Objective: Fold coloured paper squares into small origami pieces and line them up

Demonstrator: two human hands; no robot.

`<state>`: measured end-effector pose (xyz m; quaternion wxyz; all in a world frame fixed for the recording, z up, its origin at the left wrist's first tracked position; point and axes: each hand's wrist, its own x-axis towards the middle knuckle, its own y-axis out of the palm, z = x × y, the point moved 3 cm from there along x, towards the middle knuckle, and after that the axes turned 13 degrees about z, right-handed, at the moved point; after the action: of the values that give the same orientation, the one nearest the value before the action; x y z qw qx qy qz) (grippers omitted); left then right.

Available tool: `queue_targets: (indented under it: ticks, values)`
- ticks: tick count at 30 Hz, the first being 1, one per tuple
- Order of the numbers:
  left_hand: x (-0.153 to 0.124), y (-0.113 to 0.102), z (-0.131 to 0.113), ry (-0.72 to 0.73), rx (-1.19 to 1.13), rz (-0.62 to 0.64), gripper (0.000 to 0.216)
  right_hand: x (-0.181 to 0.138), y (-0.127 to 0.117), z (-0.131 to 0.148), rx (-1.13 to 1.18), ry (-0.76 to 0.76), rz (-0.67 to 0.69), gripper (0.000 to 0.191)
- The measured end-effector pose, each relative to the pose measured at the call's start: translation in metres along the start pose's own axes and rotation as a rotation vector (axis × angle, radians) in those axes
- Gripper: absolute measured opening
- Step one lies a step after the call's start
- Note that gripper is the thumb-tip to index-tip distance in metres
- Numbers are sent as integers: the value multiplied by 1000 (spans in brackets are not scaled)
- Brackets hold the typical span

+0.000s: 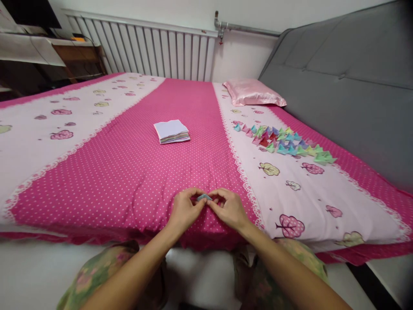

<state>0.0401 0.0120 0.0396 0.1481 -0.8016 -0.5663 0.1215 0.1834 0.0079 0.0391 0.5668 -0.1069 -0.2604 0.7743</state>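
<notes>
Between my fingertips is a small folded piece of light blue paper [204, 197], held low over the near edge of the bed. My left hand [187, 209] pinches its left side between thumb and fingers. On the other side, my right hand [229, 209] pinches it the same way, and the two thumbs almost meet. The fingers cover much of the paper, so its full shape is hidden. Farther off on the bed lies a stack of square coloured paper [172, 131] with a white sheet on top.
Several rows of small folded paper boats [284, 140] in many colours stand on the bed at the right. Behind them are a pink pillow [253, 91] and a grey headboard [342, 82]. A white radiator [145, 45] lines the wall; a desk [48, 54] stands at the far left.
</notes>
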Motion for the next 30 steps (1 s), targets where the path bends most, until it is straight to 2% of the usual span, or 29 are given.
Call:
queue_targets:
  ticks: [5, 10, 20, 30]
  values:
    - [-1, 0, -2, 0, 20, -6, 13, -1, -3, 4, 116, -37, -9, 19]
    - [-2, 0, -2, 25, 98, -16, 15, -1, -6, 12, 147, -99, -13, 16]
    - [-4, -2, -8, 60, 176, -17, 14, -1, -4, 11, 103, -90, -24, 11]
    - [-6, -4, -12, 86, 265, -73, 11, -2, -2, 9, 50, -100, -22, 9]
